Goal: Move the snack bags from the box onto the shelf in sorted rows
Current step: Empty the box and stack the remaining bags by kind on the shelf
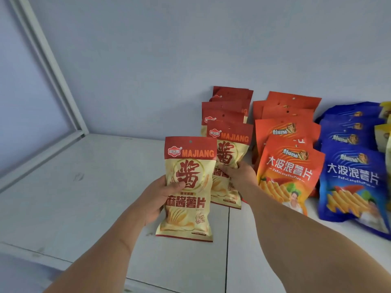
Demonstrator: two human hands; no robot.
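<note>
My left hand [157,199] grips a red-and-cream MAJIANG chip bag [188,193], held upright over the white shelf [84,197], thumb across its front. My right hand [239,176] holds the front bag [229,149] of a row of the same MAJIANG bags [224,112] that runs back to the wall. Right of that row stands a row of orange chip bags [289,163], then a row of blue chip bags [355,172]. The box is out of view.
Yellow bags [386,127] peek in at the far right edge. A white frame post [48,66] rises at the shelf's back left corner. Bare shelf surface lies left of the MAJIANG row. A seam [228,240] runs across the shelf board toward the front edge.
</note>
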